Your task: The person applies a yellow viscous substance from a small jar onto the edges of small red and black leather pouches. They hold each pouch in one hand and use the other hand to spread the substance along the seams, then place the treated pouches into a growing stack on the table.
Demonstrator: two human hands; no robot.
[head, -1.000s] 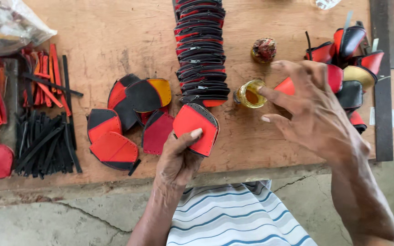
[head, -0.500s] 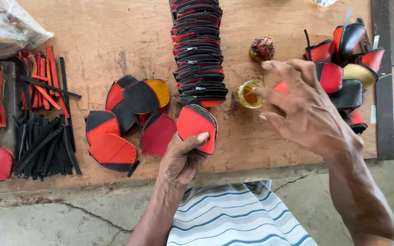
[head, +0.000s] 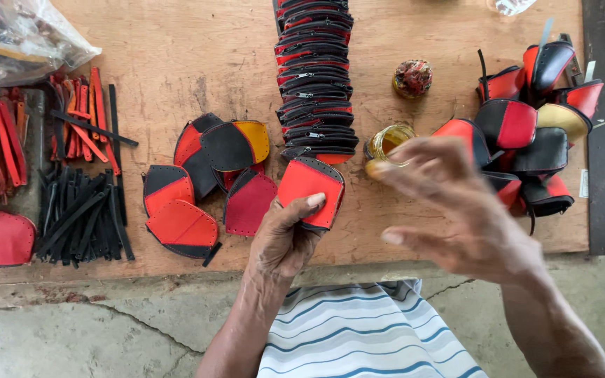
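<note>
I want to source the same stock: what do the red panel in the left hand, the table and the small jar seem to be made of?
Red panel: probably leather or faux leather, matte, black stitched edge. Table: plywood, unfinished, stained grain. Small jar: looks like clear glass, amber contents showing through.

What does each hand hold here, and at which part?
The left hand grips a red, black-edged rounded leather piece at its lower edge, thumb on top. The right hand is blurred and holds nothing visible.
</note>
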